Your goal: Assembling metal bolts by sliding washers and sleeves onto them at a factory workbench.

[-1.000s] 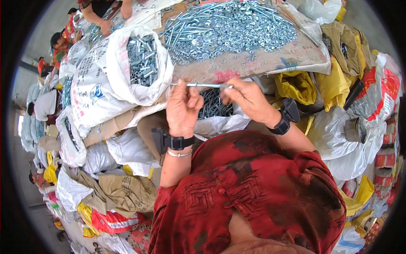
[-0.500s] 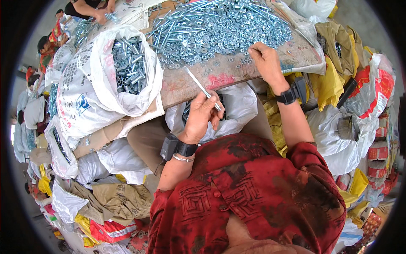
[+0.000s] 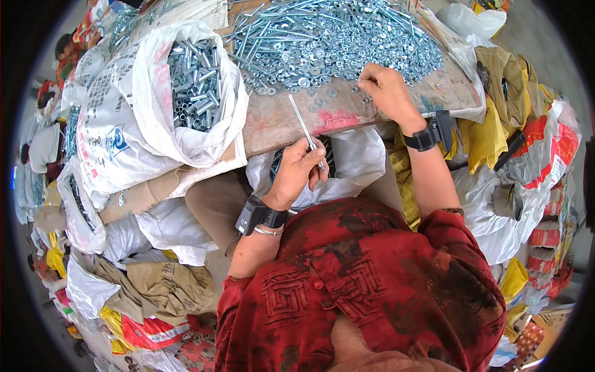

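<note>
We list first, at the centre of the frame, one slim metal rod (image 3: 300, 118), tilted, its upper end toward the top left and its lower end below the thumb of the left hand (image 3: 300, 172). We record that hand as closed about the rod, thumb against curled fingers, in front of the worktop's near edge. The right hand (image 3: 387, 93), right of upper centre, has its fingers bent inward over the worktop (image 3: 269, 121), beside the loose washers (image 3: 347, 56); whether it grips anything we cannot tell. We note one black strapped device on each wrist, and a pale bracelet (image 3: 268, 230) below the left one. Across the top of the frame we count a broad heap of washers, with long rods (image 3: 273, 31) lying along its left side. At upper left we enter a white sack (image 3: 133, 118), mouth open, filled with short metal tubes (image 3: 198, 93). Below the worktop edge, at centre, we find an open white bag (image 3: 362, 161) with dark metal pieces inside. At right we add yellow bags (image 3: 488, 139) and a metal can (image 3: 508, 201); at lower left, a brown sack (image 3: 161, 291).
</note>
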The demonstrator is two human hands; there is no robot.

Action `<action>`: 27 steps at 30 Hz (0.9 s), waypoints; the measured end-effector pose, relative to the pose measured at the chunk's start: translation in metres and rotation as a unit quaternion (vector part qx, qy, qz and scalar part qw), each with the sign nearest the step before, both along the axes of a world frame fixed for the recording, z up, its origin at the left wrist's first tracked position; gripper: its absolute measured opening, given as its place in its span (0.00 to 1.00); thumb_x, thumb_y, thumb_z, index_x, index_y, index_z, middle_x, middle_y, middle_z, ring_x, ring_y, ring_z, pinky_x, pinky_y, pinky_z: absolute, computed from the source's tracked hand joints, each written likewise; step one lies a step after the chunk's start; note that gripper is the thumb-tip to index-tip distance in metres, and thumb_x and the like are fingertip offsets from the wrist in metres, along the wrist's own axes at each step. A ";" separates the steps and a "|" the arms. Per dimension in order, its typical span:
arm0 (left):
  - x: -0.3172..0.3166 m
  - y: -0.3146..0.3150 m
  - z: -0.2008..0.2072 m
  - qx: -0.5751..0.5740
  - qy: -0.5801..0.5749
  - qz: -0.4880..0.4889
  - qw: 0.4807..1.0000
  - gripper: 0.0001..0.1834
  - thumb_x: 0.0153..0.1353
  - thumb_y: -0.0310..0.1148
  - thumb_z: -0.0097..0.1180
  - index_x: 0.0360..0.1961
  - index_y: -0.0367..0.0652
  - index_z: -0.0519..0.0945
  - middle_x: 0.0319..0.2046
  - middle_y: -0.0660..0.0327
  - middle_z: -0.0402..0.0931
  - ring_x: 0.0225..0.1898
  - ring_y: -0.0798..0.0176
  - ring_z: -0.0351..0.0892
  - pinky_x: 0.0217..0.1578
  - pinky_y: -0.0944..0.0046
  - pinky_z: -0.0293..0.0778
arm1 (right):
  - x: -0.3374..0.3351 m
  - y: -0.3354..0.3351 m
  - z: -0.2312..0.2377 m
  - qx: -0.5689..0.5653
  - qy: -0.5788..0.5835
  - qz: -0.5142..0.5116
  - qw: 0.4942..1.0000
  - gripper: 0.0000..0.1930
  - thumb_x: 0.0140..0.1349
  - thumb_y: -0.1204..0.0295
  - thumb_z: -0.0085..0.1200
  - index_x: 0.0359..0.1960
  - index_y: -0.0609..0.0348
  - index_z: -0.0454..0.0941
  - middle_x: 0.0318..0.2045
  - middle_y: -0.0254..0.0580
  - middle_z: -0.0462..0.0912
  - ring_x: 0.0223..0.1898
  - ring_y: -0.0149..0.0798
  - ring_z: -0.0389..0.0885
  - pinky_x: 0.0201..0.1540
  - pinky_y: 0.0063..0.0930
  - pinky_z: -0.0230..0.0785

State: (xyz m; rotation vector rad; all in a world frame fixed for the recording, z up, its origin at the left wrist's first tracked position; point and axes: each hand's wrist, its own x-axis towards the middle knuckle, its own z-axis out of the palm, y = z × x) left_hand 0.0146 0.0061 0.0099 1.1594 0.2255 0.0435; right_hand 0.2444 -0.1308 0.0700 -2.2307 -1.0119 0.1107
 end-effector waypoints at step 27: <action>-0.027 -0.019 0.033 0.081 -0.035 -0.061 0.994 0.07 0.65 0.34 0.60 0.35 0.41 0.79 0.18 0.72 0.67 0.16 0.80 0.62 0.16 0.76 0.57 | -0.084 0.008 0.032 0.324 0.295 0.114 0.892 0.07 0.61 0.86 0.53 0.39 0.69 0.81 0.34 0.36 0.80 0.33 0.30 0.82 0.37 0.23 0.79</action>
